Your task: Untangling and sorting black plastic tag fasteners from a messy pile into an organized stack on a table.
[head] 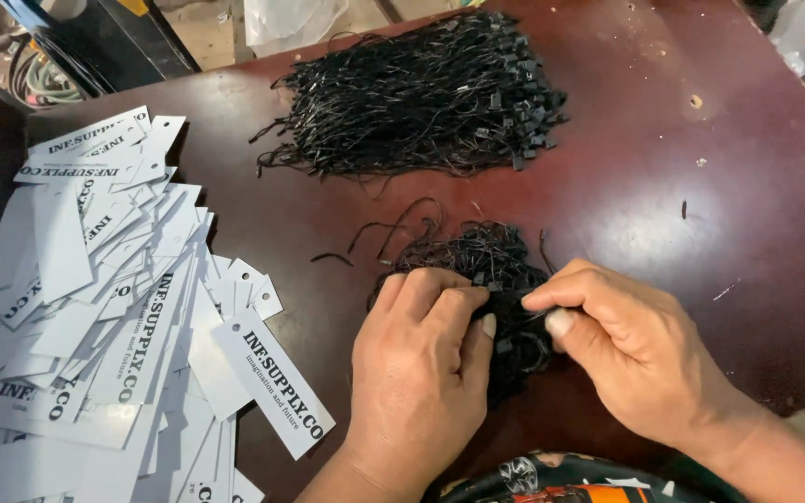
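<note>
Hands: left hand (416,359) and right hand (621,349) pinch small tangled clump of black string loops (496,279) | clump lies just below large black string bundle (421,93) | advice: tease one loop free gently, avoiding knots

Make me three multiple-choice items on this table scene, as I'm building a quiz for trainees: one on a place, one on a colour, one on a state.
1. Where does the pile of tags lie?
A. left of the hands
B. right of the hands
C. under the big bundle

2. What colour are the strings?
A. white
B. red
C. black

3. What are the left hand and right hand doing?
A. resting flat
B. pinching the small bundle
C. lifting a tag

Answers:
1 A, the white tags fill the table's left side.
2 C, both bundles are black.
3 B, fingertips of both hands grip the small tangle.
</note>
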